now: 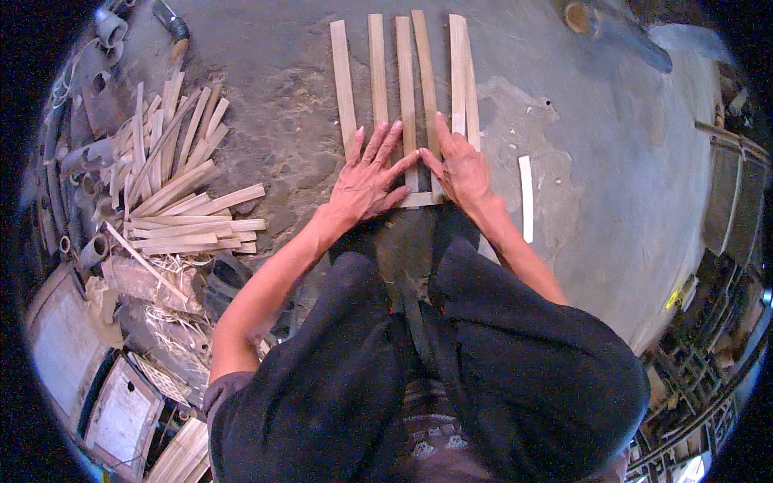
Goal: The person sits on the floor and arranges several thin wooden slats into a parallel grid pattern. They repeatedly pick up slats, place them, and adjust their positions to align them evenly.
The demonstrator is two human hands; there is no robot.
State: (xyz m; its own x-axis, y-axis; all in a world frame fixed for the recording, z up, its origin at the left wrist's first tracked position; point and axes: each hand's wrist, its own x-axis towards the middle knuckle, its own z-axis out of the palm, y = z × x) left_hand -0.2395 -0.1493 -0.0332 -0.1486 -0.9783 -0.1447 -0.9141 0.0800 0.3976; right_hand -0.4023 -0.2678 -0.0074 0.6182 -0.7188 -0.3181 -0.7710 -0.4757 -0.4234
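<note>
Several pale wooden slats (378,68) lie side by side on the floor, pointing away from me, with gaps between them. A short crosswise slat (417,199) shows at their near ends, between my wrists. My left hand (364,179) lies flat with fingers spread over the near part of the left slats. My right hand (462,167) rests on the right slats (458,72), its index finger stretched forward and its thumb reaching toward my left thumb. Neither hand grips anything. Both palms hide the near ends of the slats.
A loose heap of wooden slats (173,201) lies on the left, with shavings (181,330) below it. One white strip (527,199) lies right of my right hand. Pipe pieces (95,249) line the left edge; a larger pipe (620,36) lies far right.
</note>
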